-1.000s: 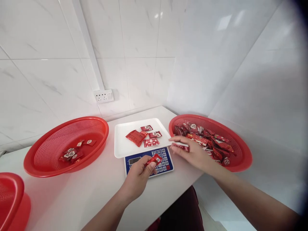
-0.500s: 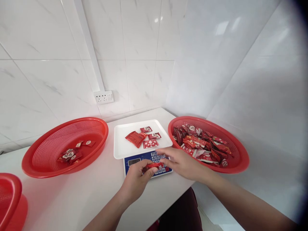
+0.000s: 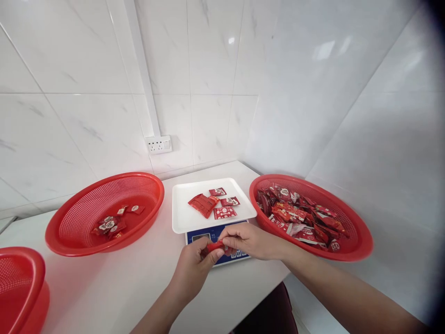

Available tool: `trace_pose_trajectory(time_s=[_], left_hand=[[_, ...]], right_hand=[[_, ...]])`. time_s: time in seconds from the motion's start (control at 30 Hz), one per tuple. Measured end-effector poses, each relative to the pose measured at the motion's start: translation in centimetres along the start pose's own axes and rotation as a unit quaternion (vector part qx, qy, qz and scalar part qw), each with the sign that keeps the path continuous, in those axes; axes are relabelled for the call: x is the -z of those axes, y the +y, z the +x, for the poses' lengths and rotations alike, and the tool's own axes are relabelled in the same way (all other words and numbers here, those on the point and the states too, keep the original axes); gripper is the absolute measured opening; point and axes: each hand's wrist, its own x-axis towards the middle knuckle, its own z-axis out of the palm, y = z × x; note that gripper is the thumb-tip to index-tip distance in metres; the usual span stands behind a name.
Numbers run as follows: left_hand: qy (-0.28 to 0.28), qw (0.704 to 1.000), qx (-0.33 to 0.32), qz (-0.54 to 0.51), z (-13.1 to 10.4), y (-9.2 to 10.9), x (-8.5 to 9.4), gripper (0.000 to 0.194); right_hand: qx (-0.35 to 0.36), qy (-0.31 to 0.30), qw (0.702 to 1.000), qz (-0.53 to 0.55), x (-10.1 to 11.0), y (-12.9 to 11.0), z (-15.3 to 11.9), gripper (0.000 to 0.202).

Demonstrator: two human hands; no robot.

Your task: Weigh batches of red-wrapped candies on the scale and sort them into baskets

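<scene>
A small red packet [image 3: 216, 246] is pinched between my two hands, in front of the blue keypad panel of a weighing scale [image 3: 222, 263]. My left hand [image 3: 196, 262] grips its left end with thumb and fingers. My right hand [image 3: 245, 240] is closed on the other end, and its fingers cover most of the packet. Behind my hands, the scale's white tray [image 3: 181, 218] bears several red packets: a larger red packet [image 3: 202, 205], two small ones with white print, and a red packet with white dots [image 3: 225, 212].
At the right, a red plastic basket [image 3: 361, 241] is heaped with red packets. Another red basket [image 3: 69, 232] at the left holds several small packets. Part of a third basket [image 3: 34, 278] shows at the lower left. A tiled wall with a socket [image 3: 159, 144] stands behind the white table [image 3: 104, 287].
My right hand has moved left and down and has closed on the packet that my left hand held. The whole view has shifted slightly; the packets on the tray lie as before.
</scene>
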Motion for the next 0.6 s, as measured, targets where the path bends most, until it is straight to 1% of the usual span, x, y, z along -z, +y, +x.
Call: trace_pose_trajectory(time_s=[0.07, 0.1, 0.17, 0.2, 0.27, 0.33, 0.4, 0.5, 0.6], left_hand=[[0.009, 1.0, -0.011, 0.017, -0.3, -0.2, 0.2, 0.032], [0.012, 1.0, -0.016, 0.017, -0.5, -0.3, 0.3, 0.033], [0.017, 1.0, -0.02, 0.01, -1.1, -0.4, 0.7, 0.033], [0.018, 1.0, -0.018, 0.009, -1.5, -0.5, 0.9, 0.033], [0.017, 1.0, -0.014, 0.013, -2.5, -0.9, 1.2, 0.034], [0.022, 1.0, -0.012, 0.019, -3.4, -1.4, 1.4, 0.036], [0.029, 0.999, -0.01, 0.018, -4.2, -1.9, 1.6, 0.037], [0.035, 0.999, 0.001, 0.004, -4.9, -2.5, 1.9, 0.038], [0.044, 0.999, 0.011, -0.009, -5.2, -2.7, 2.3, 0.039]], right_hand=[[0.005, 0.016, 0.999, -0.046, 0.8, 0.2, 0.8, 0.027], [0.009, 0.047, 0.997, -0.068, 1.6, 0.4, 1.4, 0.025], [-0.002, 0.149, 0.987, -0.067, 3.4, 1.1, 3.2, 0.023], [-0.027, 0.202, 0.979, -0.033, 4.5, 1.6, 4.3, 0.022], [-0.105, 0.286, 0.948, 0.091, 6.3, 2.7, 6.5, 0.018], [-0.133, 0.311, 0.933, 0.12, 7.6, 3.7, 8.7, 0.017], [-0.154, 0.313, 0.929, 0.125, 8.2, 4.6, 10.4, 0.018], [-0.174, 0.308, 0.927, 0.127, 8.1, 5.5, 12.4, 0.019], [-0.176, 0.305, 0.929, 0.114, 7.9, 6.0, 13.5, 0.021]])
